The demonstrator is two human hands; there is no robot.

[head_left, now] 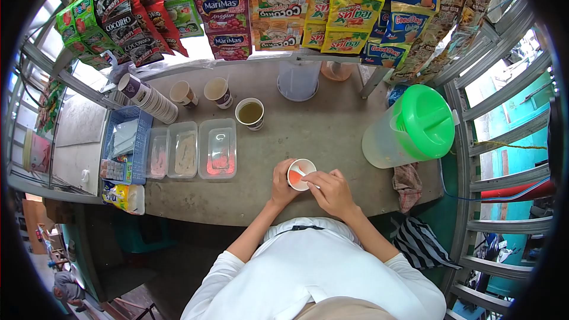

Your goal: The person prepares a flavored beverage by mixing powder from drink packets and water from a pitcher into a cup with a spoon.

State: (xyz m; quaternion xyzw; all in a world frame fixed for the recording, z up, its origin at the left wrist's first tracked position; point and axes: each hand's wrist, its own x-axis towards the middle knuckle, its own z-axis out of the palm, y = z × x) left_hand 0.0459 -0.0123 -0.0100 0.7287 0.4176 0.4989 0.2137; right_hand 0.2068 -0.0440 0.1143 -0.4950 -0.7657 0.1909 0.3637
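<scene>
Near the front edge of the counter, my left hand [283, 182] is wrapped round the left side of a white paper cup [294, 188]. Orange-red contents show inside the cup. My right hand [333, 192] pinches a white spoon [300, 172], whose other end reaches into the cup. Up and to the left stands a paper cup of greenish-brown liquid [251, 113]. Two more paper cups, one at the left [184, 94] and one nearer the middle [219, 93], stand behind it.
At the right stands a pitcher with a green lid [427, 121], beside a cloth [407, 186]. Clear containers [217, 169], a blue basket [142, 133] and stacked cups [155, 102] are at the left. Drink sachets [281, 6] hang above the back edge, near a translucent tub [298, 83].
</scene>
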